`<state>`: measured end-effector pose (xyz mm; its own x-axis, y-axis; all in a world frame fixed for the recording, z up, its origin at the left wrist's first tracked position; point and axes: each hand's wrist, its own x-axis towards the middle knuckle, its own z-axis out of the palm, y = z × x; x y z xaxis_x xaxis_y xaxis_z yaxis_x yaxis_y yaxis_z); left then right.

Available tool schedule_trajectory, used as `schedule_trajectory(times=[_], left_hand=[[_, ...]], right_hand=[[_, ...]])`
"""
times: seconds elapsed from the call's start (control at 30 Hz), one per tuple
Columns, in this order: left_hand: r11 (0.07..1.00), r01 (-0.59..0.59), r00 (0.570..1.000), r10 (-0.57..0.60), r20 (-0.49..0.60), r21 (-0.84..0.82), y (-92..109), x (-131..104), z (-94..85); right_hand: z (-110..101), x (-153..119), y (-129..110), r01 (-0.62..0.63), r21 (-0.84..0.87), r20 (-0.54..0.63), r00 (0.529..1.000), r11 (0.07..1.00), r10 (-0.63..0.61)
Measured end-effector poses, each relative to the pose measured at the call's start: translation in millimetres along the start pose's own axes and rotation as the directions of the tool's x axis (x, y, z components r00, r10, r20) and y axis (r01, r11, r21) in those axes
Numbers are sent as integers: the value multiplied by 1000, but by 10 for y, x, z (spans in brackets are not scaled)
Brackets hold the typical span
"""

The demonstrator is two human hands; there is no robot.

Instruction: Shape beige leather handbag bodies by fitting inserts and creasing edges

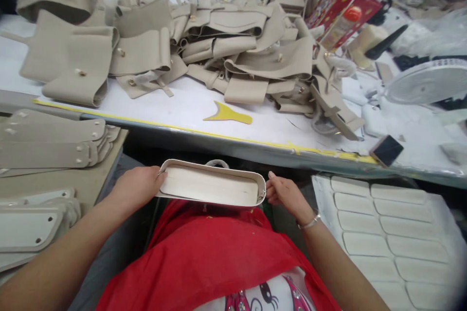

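A beige handbag body rests at my lap, its long oval opening facing up and showing a pale inside. A clear-wrapped handle loop sticks out behind its far rim. My left hand is closed on the left end of the bag, thumb over the rim. At the opposite end, my right hand has its half-curled fingers against or just beside the outer wall. Its thumb stands up apart from the rim, and nothing shows between thumb and fingers.
Beige bag pieces pile up on the white table, behind a yellow template. Stacked beige panels lie left. Rows of pale oval-ended pieces lie right. A fan and a red bag stand at back right.
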<state>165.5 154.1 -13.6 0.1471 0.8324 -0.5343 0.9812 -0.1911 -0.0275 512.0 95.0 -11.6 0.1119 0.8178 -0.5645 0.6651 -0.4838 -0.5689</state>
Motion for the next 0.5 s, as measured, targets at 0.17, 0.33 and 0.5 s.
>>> schedule_trajectory(times=[0.17,0.33,0.5], left_hand=[[1000,11,1000,-11,18,29,5,-29,16],[999,15,1000,-16,10,47,53,-71,29],[1000,-23,1000,23,19,-17,3,-21,32]], right_hand=[[9,-311,-345,72,-652,-35,991,754,-125],[205,-254,-309,30,-770,25,1000,637,-17],[216,-160,-273,116,-743,121,992,659,-38]])
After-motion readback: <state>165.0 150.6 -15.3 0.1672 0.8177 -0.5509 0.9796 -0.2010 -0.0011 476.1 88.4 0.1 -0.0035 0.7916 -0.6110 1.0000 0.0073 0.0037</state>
